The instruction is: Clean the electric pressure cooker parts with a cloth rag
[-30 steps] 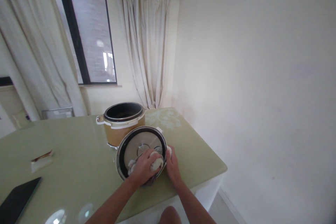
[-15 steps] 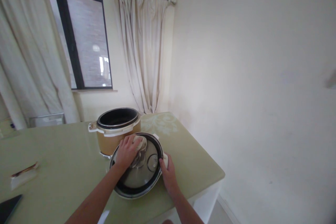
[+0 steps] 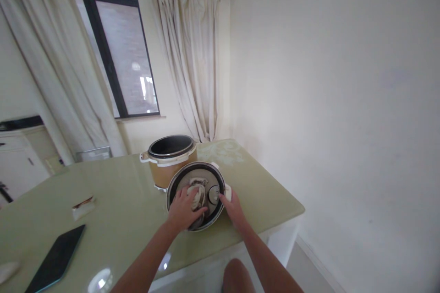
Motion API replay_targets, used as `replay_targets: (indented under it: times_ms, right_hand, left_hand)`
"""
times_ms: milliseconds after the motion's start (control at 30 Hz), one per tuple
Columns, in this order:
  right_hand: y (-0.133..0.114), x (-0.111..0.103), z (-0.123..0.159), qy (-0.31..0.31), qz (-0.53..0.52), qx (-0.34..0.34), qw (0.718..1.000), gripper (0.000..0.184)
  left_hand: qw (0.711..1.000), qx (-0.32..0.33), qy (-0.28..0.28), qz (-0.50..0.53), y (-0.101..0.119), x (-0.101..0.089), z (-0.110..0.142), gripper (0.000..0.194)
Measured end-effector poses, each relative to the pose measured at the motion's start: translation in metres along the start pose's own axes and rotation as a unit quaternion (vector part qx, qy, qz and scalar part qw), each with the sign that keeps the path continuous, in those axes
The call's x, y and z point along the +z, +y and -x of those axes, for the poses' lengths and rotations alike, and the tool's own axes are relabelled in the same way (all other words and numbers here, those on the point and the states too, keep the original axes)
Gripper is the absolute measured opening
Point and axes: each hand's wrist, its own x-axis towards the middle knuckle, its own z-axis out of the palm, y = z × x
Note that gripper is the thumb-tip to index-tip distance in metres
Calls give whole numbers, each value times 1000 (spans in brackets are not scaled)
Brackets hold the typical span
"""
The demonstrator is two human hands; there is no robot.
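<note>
A round pressure cooker lid [image 3: 213,176] is tilted up with its metal inner side towards me, a black ring round its edge. My right hand [image 3: 233,205] grips the white tab at its right rim, thumb on the front. My left hand [image 3: 185,208] presses a bunched pale cloth [image 3: 196,198] against the middle of the inner face, fingers curled over it. Just behind the lid stands the cooker body [image 3: 168,171], tan with a white rim and a dark open pot.
The pale green table [image 3: 127,210] ends at a rounded right corner near the wall. On its left lie a dark tablet-like slab [image 3: 58,256], a small packet [image 3: 83,207] and a white object [image 3: 7,271] at the edge of view.
My left hand has moved the cloth from the lid's upper part down to its middle. The lid now faces me more upright. The view has swung left.
</note>
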Motion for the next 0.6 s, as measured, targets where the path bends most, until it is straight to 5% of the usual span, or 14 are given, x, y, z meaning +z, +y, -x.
replay_targets:
  times_ms: [300, 600]
  right_hand:
    - [1, 1, 0, -26, -32, 10, 999, 46]
    - [-6, -1, 2, -16, -23, 17, 999, 49]
  left_hand:
    - [994, 46, -86, -54, 36, -5, 7, 47]
    - [997, -20, 10, -71, 51, 4, -32, 42]
